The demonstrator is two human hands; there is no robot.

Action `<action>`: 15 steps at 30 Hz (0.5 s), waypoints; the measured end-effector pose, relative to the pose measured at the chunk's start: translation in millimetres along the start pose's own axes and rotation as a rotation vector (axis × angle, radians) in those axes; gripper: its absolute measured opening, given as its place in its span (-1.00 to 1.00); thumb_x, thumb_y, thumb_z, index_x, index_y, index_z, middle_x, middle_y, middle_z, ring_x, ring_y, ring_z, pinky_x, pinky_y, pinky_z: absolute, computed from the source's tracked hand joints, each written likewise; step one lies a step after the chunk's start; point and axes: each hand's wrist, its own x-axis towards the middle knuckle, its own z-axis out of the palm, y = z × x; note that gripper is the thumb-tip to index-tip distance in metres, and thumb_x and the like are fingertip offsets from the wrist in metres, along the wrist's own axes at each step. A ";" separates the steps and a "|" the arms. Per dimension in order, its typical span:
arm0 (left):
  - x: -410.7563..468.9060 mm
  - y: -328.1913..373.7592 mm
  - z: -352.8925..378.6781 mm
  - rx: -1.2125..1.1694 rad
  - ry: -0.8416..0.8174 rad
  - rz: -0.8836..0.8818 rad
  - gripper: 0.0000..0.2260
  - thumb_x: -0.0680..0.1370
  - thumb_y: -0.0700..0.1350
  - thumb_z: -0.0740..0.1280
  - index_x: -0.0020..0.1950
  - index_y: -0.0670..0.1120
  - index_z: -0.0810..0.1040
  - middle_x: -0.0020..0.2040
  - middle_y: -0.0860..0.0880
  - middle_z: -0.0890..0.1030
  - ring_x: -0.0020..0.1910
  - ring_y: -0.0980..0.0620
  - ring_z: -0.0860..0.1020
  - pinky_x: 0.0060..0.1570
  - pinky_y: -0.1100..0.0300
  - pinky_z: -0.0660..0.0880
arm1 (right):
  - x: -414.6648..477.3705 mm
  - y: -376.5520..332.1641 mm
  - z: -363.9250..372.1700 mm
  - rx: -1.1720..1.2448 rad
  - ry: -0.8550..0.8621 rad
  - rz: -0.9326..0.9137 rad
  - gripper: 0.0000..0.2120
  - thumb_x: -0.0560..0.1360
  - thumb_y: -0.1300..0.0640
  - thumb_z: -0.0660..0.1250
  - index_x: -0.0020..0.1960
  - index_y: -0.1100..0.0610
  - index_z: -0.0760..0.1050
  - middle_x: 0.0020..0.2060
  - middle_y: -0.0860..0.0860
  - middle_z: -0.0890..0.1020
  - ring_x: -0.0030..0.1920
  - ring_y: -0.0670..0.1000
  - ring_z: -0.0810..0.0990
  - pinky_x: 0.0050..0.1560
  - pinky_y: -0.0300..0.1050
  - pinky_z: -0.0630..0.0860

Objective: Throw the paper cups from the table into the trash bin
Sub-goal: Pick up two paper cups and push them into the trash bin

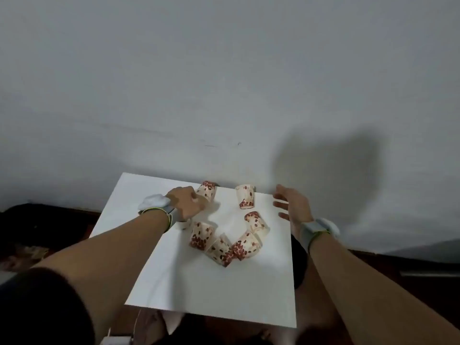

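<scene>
Several paper cups printed with brown coffee beans lie or stand on a small white table (211, 290). My left hand (185, 204) is curled around the far-left cup (207, 191) at the table's back edge, and its fingers are hidden behind the cup. Another cup (184, 224) peeks out under my left wrist. One cup (246, 196) stands upside down at the back. More cups (256, 221) (201, 235) (221, 250) (245, 246) lie in a curve at the middle. My right hand (291, 205) hovers over the table's right edge, fingers spread, holding nothing.
A grey wall (224, 83) rises right behind the table. A dark rounded shape (300, 260) sits low against the table's right edge; I cannot tell whether it is the trash bin. Dark floor and clutter lie to the left (37, 232). Both wrists carry grey bands.
</scene>
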 end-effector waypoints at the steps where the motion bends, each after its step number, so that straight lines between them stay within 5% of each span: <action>1: 0.6 -1.0 2.7 0.081 -0.007 -0.006 -0.53 0.53 0.19 0.38 0.38 0.03 0.51 0.30 -0.07 0.57 0.20 -0.13 0.56 0.03 0.10 0.46 | 1.9 5.9 2.8 -0.027 0.006 0.018 -0.71 0.52 -0.11 0.41 0.09 0.08 0.59 0.04 0.03 0.70 0.00 0.06 0.66 -0.04 0.00 0.52; 6: 11.4 -17.6 20.1 0.329 -0.002 -0.030 -0.49 0.49 0.05 0.39 0.44 0.12 0.40 0.38 -0.05 0.46 0.35 -0.14 0.48 0.27 -0.02 0.44 | 14.5 48.9 10.5 -0.150 0.023 0.122 -0.59 0.47 -0.06 0.51 0.20 0.13 0.56 0.07 0.02 0.67 -0.01 0.02 0.63 -0.13 -0.08 0.52; 9: 20.3 -31.8 30.7 0.303 0.009 -0.012 -0.52 0.52 -0.01 0.39 0.44 0.08 0.42 0.37 -0.08 0.45 0.33 -0.16 0.47 0.18 0.07 0.41 | 21.2 68.1 15.4 -0.310 0.043 0.157 -0.45 0.40 -0.10 0.55 0.27 0.15 0.53 0.11 0.05 0.63 0.06 0.07 0.60 0.09 0.00 0.55; 12: 26.9 -45.1 36.9 0.292 -0.033 -0.014 -0.49 0.52 -0.07 0.40 0.47 0.05 0.39 0.33 -0.13 0.45 0.27 -0.22 0.50 0.13 0.08 0.48 | 20.4 77.4 20.6 -0.496 0.031 0.179 -0.39 0.37 -0.16 0.55 0.30 0.11 0.49 0.06 0.00 0.59 -0.03 0.03 0.55 -0.14 -0.13 0.41; 15: 31.0 -57.3 40.1 0.296 -0.115 -0.017 -0.44 0.48 -0.03 0.41 0.46 0.10 0.34 0.29 -0.13 0.43 0.19 -0.23 0.55 0.13 -0.07 0.58 | 20.3 82.4 25.1 -0.644 -0.011 0.228 -0.33 0.36 -0.15 0.53 0.36 0.09 0.42 0.01 -0.01 0.53 -0.06 0.04 0.50 -0.12 -0.12 0.35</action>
